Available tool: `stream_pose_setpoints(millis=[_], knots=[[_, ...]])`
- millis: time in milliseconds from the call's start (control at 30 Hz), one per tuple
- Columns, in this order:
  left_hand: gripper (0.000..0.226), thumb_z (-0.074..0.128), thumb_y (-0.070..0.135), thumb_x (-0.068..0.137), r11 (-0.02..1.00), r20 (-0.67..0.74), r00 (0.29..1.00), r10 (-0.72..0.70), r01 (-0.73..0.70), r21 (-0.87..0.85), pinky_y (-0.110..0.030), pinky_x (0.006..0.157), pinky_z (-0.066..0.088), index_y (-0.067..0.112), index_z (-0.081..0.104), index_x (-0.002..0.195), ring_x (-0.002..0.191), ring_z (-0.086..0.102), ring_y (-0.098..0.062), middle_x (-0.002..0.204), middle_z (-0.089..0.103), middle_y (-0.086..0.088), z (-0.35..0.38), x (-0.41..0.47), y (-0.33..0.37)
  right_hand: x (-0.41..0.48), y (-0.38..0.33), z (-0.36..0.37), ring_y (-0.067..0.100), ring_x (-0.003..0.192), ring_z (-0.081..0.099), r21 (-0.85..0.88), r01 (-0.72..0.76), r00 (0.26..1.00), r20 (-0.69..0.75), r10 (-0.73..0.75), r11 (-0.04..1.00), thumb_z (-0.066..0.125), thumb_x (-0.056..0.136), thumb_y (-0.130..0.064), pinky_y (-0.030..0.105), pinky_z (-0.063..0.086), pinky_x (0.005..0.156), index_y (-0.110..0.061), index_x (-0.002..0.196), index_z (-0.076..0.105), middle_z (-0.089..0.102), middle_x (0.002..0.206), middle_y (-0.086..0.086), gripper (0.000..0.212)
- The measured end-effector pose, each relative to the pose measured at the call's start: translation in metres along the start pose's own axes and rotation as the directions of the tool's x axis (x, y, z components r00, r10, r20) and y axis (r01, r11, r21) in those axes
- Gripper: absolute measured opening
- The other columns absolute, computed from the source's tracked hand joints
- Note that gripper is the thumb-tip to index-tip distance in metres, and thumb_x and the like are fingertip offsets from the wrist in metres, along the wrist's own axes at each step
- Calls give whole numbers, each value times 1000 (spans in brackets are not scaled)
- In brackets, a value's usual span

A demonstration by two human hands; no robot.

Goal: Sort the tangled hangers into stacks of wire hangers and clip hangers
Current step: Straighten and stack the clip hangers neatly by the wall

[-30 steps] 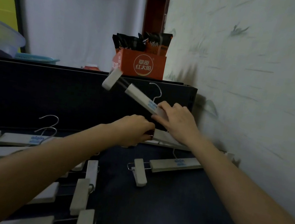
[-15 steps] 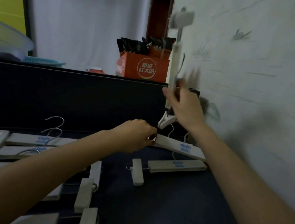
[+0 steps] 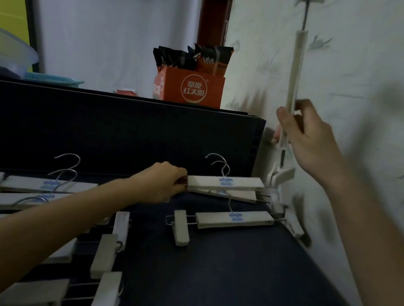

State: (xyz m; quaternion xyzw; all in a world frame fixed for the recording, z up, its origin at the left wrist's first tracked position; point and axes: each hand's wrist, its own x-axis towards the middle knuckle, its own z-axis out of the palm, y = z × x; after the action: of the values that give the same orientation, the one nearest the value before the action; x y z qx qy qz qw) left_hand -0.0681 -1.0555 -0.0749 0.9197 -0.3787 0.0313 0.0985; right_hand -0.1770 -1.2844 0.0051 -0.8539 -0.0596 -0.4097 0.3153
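1. Gripping one clip hanger [image 3: 296,69] upright, just beside the wall [image 3: 384,63], with the right hand [image 3: 304,140]; curling the fingers round the lower part of its bar.
2. Pinching the left end of a stacked pair of hangers [image 3: 225,184] with the left hand [image 3: 161,183], the pair lying on the dark tabletop [image 3: 228,277] near the back panel [image 3: 94,121].
3. Judging these light and rigid, with loose clips on thin wire rails probably swinging and snagging; favouring a grasp mid-bar, not on clip or hook.
4. Noting a lone hanger [image 3: 232,218] lying just in front of the pair, and a clip hanger pile [image 3: 38,184] at left, partly under the left forearm.
5. Finding no plain wire hangers in view.
6. Expecting trouble from the pair's overlapping hooks and the close wall cramping any swing; disregarding the orange box [image 3: 188,89] on the ledge behind, well apart.
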Motion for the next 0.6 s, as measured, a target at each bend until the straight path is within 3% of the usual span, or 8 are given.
stream_pose_setpoints(millis=[67,167,300,500,600], knots=[[16,45,29,95,1000,-31,999,-6,6,-18,-28,63,45,15,52,93,69,54,-14,83,55,1,0,4,-2,-5,9,0,0,60,59,5,-38,999,-9,38,999,40,95,-42,9,44,54,-17,109,45,59,73,-5,29],[21,46,29,95,999,-53,999,8,-6,35,-31,76,45,12,55,102,85,54,-20,102,52,-5,0,8,-1,-14,21,0,15,57,50,-60,-74,997,23,75,995,39,96,-41,22,42,49,-16,100,40,49,67,-3,25],[25,46,29,95,998,-11,1000,-17,18,66,-33,81,46,10,55,107,92,54,-22,107,53,-8,2,14,-1,-32,37,1,12,54,43,-247,-117,980,126,151,962,36,95,-44,27,29,47,-18,91,36,45,65,-3,27],[22,46,28,94,994,-19,997,-77,78,74,-30,76,43,9,54,102,86,49,-19,104,58,-10,9,24,-12,-63,53,-6,8,47,44,-266,-199,966,111,235,943,40,93,-45,9,35,37,-25,73,37,47,59,-3,28],[17,45,28,94,989,-24,995,-100,102,110,-30,76,40,12,50,94,85,42,-16,104,58,-10,12,28,-15,-74,63,-9,6,50,48,-316,-204,951,160,264,926,57,83,-50,15,34,39,-27,70,45,51,60,-7,29]])
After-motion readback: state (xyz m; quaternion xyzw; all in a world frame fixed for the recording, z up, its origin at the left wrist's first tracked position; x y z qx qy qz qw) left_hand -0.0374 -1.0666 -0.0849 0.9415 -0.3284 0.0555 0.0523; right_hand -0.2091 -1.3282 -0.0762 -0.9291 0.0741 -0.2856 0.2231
